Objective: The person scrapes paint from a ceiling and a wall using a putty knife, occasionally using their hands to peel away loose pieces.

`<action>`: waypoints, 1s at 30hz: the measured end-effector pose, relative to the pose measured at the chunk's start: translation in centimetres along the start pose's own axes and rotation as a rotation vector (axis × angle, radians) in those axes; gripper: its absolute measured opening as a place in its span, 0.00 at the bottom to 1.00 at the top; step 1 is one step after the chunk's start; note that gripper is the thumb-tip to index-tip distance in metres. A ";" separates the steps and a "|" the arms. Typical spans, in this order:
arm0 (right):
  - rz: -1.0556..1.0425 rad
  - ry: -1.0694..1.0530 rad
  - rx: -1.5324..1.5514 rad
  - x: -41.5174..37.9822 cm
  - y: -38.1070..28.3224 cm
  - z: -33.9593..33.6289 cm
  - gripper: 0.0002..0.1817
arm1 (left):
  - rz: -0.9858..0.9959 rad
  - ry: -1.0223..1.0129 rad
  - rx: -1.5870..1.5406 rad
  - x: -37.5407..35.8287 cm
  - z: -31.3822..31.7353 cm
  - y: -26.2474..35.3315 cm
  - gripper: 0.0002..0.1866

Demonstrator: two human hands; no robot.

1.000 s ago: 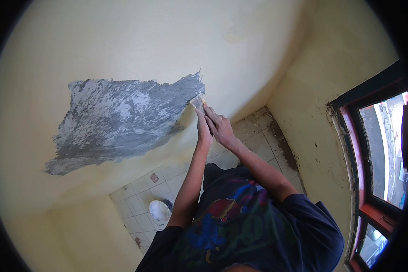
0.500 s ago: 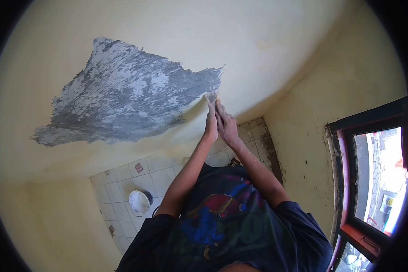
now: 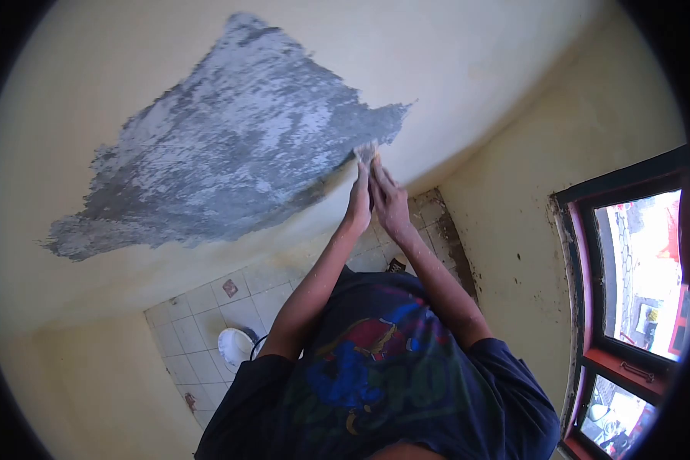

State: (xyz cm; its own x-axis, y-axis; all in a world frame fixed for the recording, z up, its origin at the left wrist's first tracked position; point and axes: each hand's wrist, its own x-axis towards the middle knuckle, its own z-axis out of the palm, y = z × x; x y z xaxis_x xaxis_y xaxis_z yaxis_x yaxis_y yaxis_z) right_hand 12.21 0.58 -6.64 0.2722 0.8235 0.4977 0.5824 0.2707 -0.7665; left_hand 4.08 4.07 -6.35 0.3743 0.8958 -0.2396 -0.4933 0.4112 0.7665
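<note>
Both hands are raised together against the wall, around a putty knife whose flat blade (image 3: 366, 149) meets the lower right border of a bare grey patch (image 3: 238, 146). My left hand (image 3: 359, 204) presses on the tool from the left, its fingers running up to the blade. From the right, my right hand (image 3: 392, 205) wraps round the handle, which is mostly hidden between the hands. Streaks of pale coating cross the rough grey patch, and cream paint (image 3: 460, 84) surrounds it. Pale dust specks the hands and forearms.
A white bucket (image 3: 234, 349) stands on the tiled floor (image 3: 195, 331) at lower left. To the right, a side wall (image 3: 506, 230) meets the scraped wall at a corner. That side wall holds a dark-framed window (image 3: 586, 291) with a red sill bar.
My view has shifted and tilted, so the grey patch sits higher and turned. The hands and putty knife have moved slightly up along the patch's edge, still together.
</note>
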 end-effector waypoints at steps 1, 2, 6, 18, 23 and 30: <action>0.011 -0.090 0.000 -1.1 -0.5 0.1 0.27 | -0.053 0.022 -0.047 -1.3 -0.6 0.4 0.30; 0.022 -0.181 -0.002 -1.8 -0.8 0.3 0.27 | -0.147 -0.020 -0.090 -2.5 -1.7 1.3 0.24; 0.176 -0.485 -0.219 -2.5 -4.5 -0.6 0.32 | -0.278 -0.025 0.008 -4.1 -6.6 2.7 0.18; 1.525 -0.263 1.524 -3.1 -10.0 5.2 0.10 | -0.472 0.026 -0.059 -5.8 -12.4 5.6 0.09; 1.491 -0.241 1.699 -4.7 -11.8 8.5 0.16 | -0.486 0.065 0.104 -6.4 -14.2 8.9 0.09; 1.431 -0.023 1.797 -4.9 -12.9 13.0 0.23 | -0.875 -0.186 -0.602 -6.0 -18.1 8.6 0.21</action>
State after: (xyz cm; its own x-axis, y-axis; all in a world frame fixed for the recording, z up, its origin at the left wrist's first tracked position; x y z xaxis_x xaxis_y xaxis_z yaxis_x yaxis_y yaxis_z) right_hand -6.61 -0.47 -4.48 -0.2667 0.8220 -0.5032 -0.9570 -0.2876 0.0375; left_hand -16.62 5.25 -9.12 0.8730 0.2317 -0.4292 -0.2826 0.9575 -0.0579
